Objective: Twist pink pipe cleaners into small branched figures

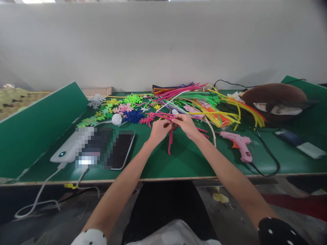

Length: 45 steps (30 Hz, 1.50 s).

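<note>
Both my hands meet over the middle of the green table. My left hand is closed, pinching pink pipe cleaners whose ends hang down toward me. My right hand is closed on the same pink bundle from the right side. Just behind my fingers lies a big loose heap of colourful pipe cleaners, yellow, green, pink and orange.
A pink glue gun with a black cord lies to the right. Foam snowflake shapes and a white ball sit left of centre. A phone and white power bank lie front left. A brown plush object rests far right.
</note>
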Each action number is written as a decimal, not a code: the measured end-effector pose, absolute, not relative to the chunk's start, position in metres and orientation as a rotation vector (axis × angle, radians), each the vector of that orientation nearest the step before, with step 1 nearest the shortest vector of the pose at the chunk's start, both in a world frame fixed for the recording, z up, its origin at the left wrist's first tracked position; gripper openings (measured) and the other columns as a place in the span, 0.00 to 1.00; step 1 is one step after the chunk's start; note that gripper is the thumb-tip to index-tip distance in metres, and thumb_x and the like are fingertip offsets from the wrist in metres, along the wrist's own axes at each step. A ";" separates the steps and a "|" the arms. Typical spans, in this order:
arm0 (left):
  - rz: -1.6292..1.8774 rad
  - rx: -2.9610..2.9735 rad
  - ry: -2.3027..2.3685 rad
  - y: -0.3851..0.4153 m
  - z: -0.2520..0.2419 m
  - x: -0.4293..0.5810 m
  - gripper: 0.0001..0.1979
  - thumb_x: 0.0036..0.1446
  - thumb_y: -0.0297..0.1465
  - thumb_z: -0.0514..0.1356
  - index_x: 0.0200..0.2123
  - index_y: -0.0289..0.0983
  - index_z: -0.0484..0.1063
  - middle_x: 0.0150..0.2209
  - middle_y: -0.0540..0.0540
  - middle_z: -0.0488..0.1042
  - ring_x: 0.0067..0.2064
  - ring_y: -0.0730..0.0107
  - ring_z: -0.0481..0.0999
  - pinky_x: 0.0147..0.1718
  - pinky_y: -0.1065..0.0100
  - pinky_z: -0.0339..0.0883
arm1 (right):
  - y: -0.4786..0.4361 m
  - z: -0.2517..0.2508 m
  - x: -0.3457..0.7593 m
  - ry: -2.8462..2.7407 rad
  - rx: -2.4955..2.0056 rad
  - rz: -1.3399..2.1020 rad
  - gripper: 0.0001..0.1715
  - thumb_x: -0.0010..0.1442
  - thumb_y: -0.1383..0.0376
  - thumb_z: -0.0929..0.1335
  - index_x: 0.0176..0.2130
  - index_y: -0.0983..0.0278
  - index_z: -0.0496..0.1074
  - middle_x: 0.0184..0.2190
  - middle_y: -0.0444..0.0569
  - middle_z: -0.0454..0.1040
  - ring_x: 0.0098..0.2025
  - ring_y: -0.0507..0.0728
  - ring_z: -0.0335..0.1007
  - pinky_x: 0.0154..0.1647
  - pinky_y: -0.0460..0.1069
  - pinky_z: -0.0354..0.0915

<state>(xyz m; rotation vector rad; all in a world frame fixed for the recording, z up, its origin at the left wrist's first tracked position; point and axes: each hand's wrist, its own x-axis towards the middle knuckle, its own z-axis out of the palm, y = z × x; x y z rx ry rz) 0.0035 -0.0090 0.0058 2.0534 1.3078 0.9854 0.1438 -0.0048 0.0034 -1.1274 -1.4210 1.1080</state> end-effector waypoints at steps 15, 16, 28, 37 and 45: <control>0.941 2.111 1.345 -0.009 0.006 0.003 0.06 0.47 0.26 0.56 0.21 0.34 0.71 0.18 0.51 0.67 0.23 0.75 0.63 0.25 0.71 0.54 | -0.004 0.002 0.143 -1.560 -1.204 1.018 0.09 0.52 0.62 0.65 0.25 0.65 0.67 0.23 0.47 0.70 0.27 0.54 0.67 0.30 0.50 0.64; 0.949 2.084 1.340 -0.009 0.006 0.003 0.06 0.47 0.26 0.56 0.21 0.34 0.71 0.18 0.50 0.68 0.23 0.74 0.64 0.25 0.71 0.55 | -0.005 0.002 0.143 -1.567 -1.214 1.019 0.09 0.53 0.62 0.65 0.25 0.65 0.67 0.23 0.47 0.70 0.27 0.54 0.67 0.31 0.50 0.63; 1.056 1.563 1.132 0.001 -0.003 -0.003 0.05 0.46 0.30 0.60 0.22 0.34 0.73 0.16 0.49 0.70 0.19 0.73 0.68 0.21 0.71 0.64 | -0.007 0.013 0.145 -1.683 -1.327 0.915 0.05 0.53 0.67 0.62 0.26 0.65 0.65 0.21 0.42 0.64 0.24 0.51 0.60 0.30 0.48 0.55; 1.002 1.428 1.129 -0.001 0.002 -0.005 0.03 0.44 0.26 0.62 0.21 0.33 0.73 0.17 0.50 0.71 0.20 0.76 0.69 0.24 0.71 0.66 | -0.011 0.017 0.143 -1.576 -1.292 0.982 0.06 0.53 0.67 0.63 0.24 0.65 0.63 0.20 0.41 0.63 0.24 0.50 0.59 0.28 0.47 0.55; 1.187 1.241 1.078 -0.001 0.003 -0.002 0.03 0.40 0.27 0.64 0.22 0.32 0.73 0.20 0.50 0.72 0.23 0.75 0.71 0.28 0.69 0.67 | -0.011 0.014 0.140 -1.417 -1.157 1.162 0.09 0.48 0.64 0.68 0.24 0.64 0.63 0.20 0.41 0.65 0.24 0.49 0.61 0.29 0.47 0.59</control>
